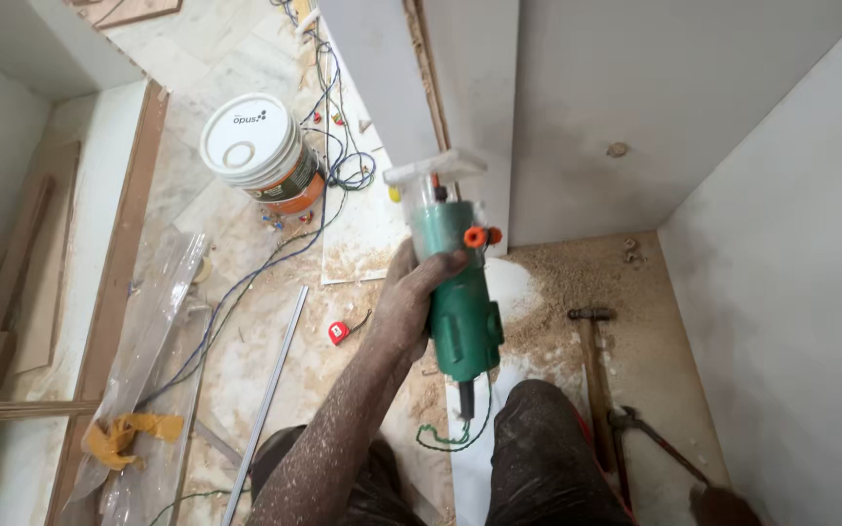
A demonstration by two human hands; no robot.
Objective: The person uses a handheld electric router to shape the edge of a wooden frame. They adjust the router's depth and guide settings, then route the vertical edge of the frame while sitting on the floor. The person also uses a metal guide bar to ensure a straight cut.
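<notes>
Head view: looking down into a white cabinet corner, floor beyond it strewn with sawdust.
Left hand (409, 297): fingers wrapped around a green trimmer (458, 282), held upright against the edge of a white panel (382, 78).
Trimmer: clear base on top touching the panel edge, orange knobs on its side, cord hanging below.
Right hand: hidden, fingers cannot be told.
Hammer (592, 375): lying on the sawdust, right of the trimmer.
Pliers (650, 438): just beside the hammer.
Bucket (260, 156): white lid, on the floor, among wires.
Tape measure (339, 333): red, near the left hand.
</notes>
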